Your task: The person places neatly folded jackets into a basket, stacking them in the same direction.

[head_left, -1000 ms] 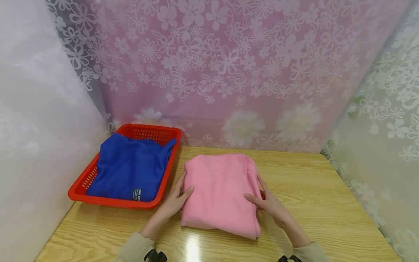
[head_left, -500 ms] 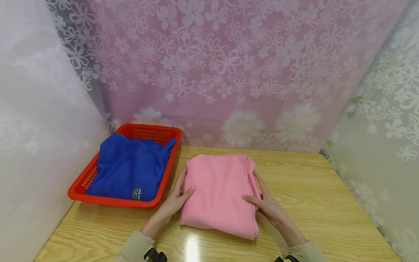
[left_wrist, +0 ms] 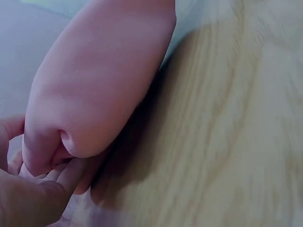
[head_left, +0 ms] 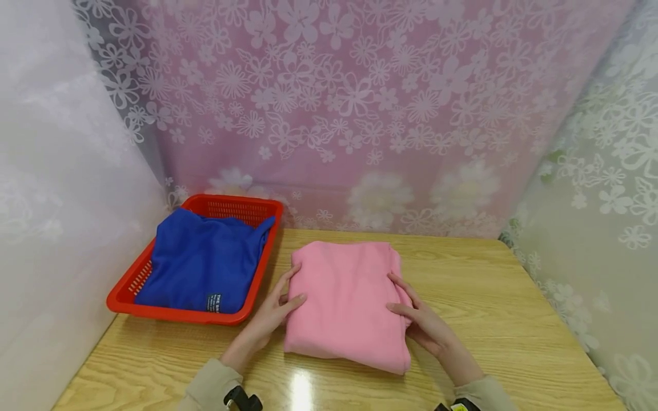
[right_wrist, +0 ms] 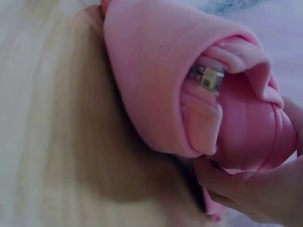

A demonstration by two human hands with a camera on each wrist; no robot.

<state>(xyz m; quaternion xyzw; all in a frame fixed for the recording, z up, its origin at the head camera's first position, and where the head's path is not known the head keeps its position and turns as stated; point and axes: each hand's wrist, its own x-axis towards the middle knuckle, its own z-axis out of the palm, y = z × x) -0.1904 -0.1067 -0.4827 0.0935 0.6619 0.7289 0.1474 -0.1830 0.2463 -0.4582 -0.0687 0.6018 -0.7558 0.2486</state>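
Note:
A folded pink garment (head_left: pixel 346 302) lies on the wooden table in front of me, its kind hidden by the folding. At its left side my left hand (head_left: pixel 268 314) grips the edge, thumb on top. My right hand (head_left: pixel 430 326) grips the opposite side, with its thumb also on top. Seen from the left wrist, fingers (left_wrist: pixel 71 175) curl beneath a rounded fold. The right wrist view looks into the open end of the folds, where a small printed label (right_wrist: pixel 208 78) shows; the right fingers partly disappear under the cloth.
To the left stands a red plastic basket (head_left: pixel 175 315) with a folded blue garment (head_left: pixel 211 262) in it, a dark label at its front. The wooden table (head_left: pixel 493 325) extends to the right. Flower-patterned curtains (head_left: pixel 349 114) enclose the back and sides.
My right hand's fingers have shifted from the outer side onto the pink garment's right edge. The left index finger now lies over the left edge. The garment has barely moved.

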